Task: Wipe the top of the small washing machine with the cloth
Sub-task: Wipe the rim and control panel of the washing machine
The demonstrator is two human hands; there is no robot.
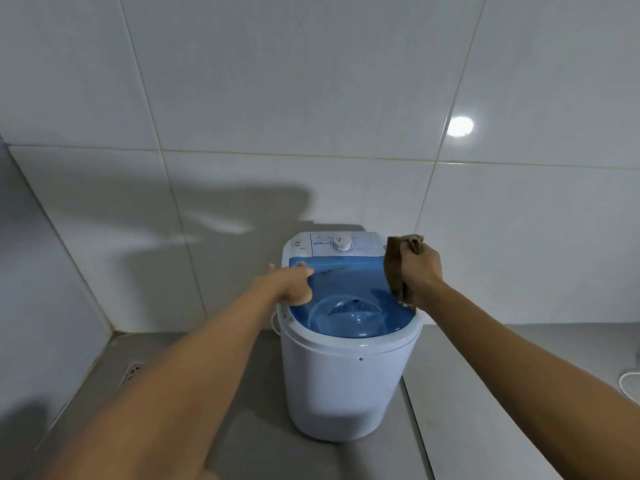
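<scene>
A small white washing machine stands on the grey floor against the tiled wall. Its top is a see-through blue lid, with a white control panel and a round dial behind it. My left hand rests on the lid's left edge, fingers spread flat and thumb apart. My right hand is closed in a fist around a brown cloth, which hangs down over the lid's right edge. The cloth's lower end touches the lid near the rim.
White tiled walls meet in a corner at the left. A metal floor drain sits at the lower left. A white cord lies on the floor at the far right. A raised grey step runs along the right of the machine.
</scene>
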